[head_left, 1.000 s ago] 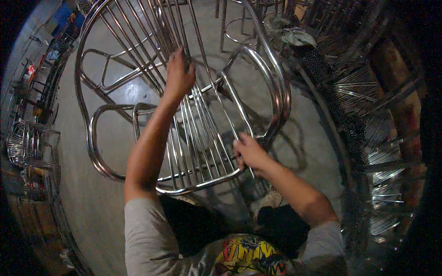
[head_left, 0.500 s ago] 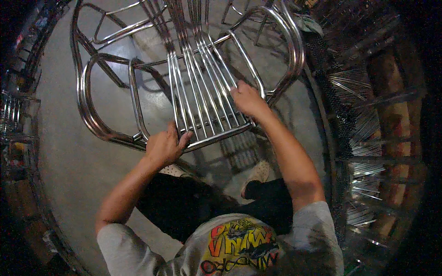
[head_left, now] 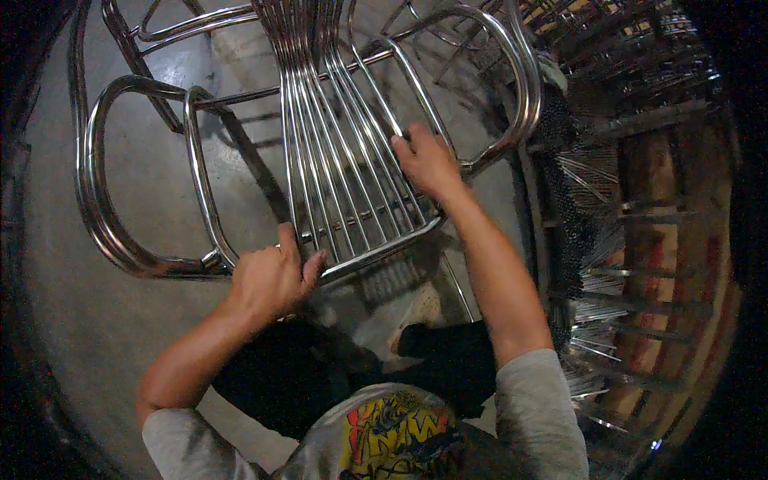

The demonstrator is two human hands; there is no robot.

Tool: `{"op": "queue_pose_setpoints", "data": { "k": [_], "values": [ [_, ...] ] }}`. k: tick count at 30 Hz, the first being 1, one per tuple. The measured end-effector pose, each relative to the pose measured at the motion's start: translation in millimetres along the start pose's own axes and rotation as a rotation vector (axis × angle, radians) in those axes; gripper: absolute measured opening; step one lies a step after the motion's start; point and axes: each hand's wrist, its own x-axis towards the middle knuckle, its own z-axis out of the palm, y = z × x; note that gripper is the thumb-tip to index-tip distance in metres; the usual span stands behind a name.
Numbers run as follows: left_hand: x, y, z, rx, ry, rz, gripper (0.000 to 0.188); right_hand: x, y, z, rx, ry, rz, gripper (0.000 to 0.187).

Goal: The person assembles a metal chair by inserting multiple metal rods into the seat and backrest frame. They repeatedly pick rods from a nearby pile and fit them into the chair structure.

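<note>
A shiny tubular metal chair frame (head_left: 210,192) fills the upper middle, with looped arms on both sides and a fan of thin rods down its seat and back. My left hand (head_left: 268,276) grips the near left corner of the seat, thumb resting by the front rail and forefinger along the outermost rod. Farther up on the right, my right hand (head_left: 428,164) is closed around the outer right rod of the seat. The undersides of both grips are hidden.
Racks on the right hold bundles of thin metal rods (head_left: 596,336) and a dark mass of small metal pieces (head_left: 580,216). More metal frames stand at the far right. Below the seat are my shoe (head_left: 420,308) and the grey concrete floor (head_left: 56,216).
The chair frame appears larger and its left side lies farther left in view, while the surroundings have shifted as well. Both hands keep their hold on the frame.
</note>
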Motion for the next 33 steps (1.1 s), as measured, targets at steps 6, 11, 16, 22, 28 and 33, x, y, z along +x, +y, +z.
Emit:
{"op": "queue_pose_setpoints", "data": {
  "k": [6,11,16,22,28,33],
  "values": [
    [1,1,-3,-0.010,0.036,0.031,0.062,10,14,19,0.147,-0.054,0.009,0.049],
    [3,1,-3,-0.008,0.033,0.020,0.063,11,31,31,0.169,0.027,-0.056,0.050],
    [2,1,-2,-0.017,0.034,0.007,0.064,11,32,26,0.390,-0.074,0.059,0.051],
    [2,2,-2,-0.003,0.001,-0.019,0.067,5,26,18,0.259,-0.073,0.004,0.052],
    [3,-4,4,0.003,0.005,-0.052,0.069,-27,-5,-33,0.353,0.321,-0.252,0.045],
    [4,-5,8,0.174,0.105,-0.113,0.077,-155,151,-103,0.539,0.215,0.032,0.034]
  ]
}}
